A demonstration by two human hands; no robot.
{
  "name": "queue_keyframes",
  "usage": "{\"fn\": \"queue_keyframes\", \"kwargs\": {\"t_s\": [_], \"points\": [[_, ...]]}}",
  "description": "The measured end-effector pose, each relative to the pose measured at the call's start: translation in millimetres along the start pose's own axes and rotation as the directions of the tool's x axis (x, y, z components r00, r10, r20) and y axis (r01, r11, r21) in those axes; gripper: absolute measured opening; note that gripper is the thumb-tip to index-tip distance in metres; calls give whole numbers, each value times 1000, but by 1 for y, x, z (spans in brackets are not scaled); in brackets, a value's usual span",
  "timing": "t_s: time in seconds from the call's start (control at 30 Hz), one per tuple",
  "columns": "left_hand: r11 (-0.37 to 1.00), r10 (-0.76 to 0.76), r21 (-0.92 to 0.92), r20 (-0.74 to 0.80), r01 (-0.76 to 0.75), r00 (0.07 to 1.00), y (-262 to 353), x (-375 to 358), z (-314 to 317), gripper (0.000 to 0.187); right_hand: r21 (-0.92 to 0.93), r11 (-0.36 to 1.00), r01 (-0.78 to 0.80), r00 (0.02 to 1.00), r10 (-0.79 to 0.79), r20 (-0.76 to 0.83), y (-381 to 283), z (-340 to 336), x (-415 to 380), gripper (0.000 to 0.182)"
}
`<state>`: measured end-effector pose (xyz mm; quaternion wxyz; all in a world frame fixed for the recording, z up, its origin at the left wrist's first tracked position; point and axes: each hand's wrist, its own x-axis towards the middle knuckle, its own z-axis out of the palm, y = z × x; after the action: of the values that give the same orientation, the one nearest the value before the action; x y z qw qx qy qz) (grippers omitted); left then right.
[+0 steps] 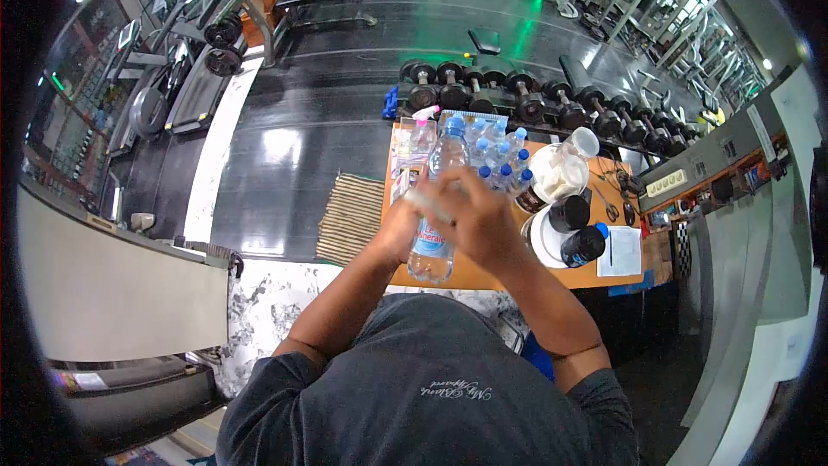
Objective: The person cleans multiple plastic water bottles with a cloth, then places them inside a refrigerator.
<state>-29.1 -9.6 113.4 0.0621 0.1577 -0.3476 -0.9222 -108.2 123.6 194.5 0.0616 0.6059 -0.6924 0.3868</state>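
Observation:
A large clear water bottle (431, 266) with a light blue cap and a blue-and-red label stands upright in front of me, over the table's near part. My left hand (400, 226) is against its left side, with the fingers curled around it. My right hand (477, 217) passes across the front of the bottle at mid-height, its fingers bent and smeared by motion. Between the hands shows a pale, blurred strip (433, 204) that I cannot make out. Behind the bottle, to the right, is a cluster of small water bottles (504, 174) with blue caps.
On the wooden table (410, 274) are a spray bottle (422, 131), white tubs (562, 174), black-lidded containers (584, 245), scissors (628, 212) and a paper with a pen (619, 252). A dumbbell rack (526, 103) stands beyond. A striped mat (352, 217) lies left.

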Motion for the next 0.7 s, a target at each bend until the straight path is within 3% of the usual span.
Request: {"fn": "queue_keyframes", "kwargs": {"t_s": [0.07, 0.17, 0.2, 0.3, 0.33, 0.43, 0.47, 0.57, 0.6, 0.7], "points": [[989, -52, -132, 96, 64, 994, 5, 10, -11, 68, 15, 997, 75, 976, -76, 203, -24, -2, -10, 39], [1000, -1, 10, -22, 2, 1000, 15, -1, -2, 65, 33, 996, 81, 983, -85, 163, -15, -4, -14, 35], [1000, -15, -5, 1, 15, 1000, 14, -1, -3, 65, -7, 995, 96, 995, -96, 29, -1, -3, -11, 30], [998, -48, -47, 76, 52, 996, 11, 1, -6, 64, -19, 997, -81, 992, 79, -102, 6, -15, -2, 29], [997, 28, -74, -30, -30, 999, 6, 10, 1, 75, -54, 999, -4, 997, 0, -72, 6, -9, -9, 31], [991, 8, 133, -41, -2, 999, 22, -1, 3, 75, 21, 986, 167, 973, -168, 161, -32, 3, -30, 35], [995, -7, 104, -46, 11, 999, 22, -1, 3, 74, 27, 990, 135, 953, -138, 270, -43, 1, -36, 37], [999, 38, 5, -36, -38, 999, 19, -1, 5, 72, -11, 995, 96, 988, -94, 127, -21, -2, -34, 36], [999, -28, -46, -17, 27, 999, 16, 1, -1, 74, 16, 1000, 15, 999, -15, 47, -6, -3, -29, 34], [997, -1, -73, -36, -1, 999, 9, 5, -2, 75, -44, 996, -76, 997, 76, -14, 1, -7, -28, 32]]}}
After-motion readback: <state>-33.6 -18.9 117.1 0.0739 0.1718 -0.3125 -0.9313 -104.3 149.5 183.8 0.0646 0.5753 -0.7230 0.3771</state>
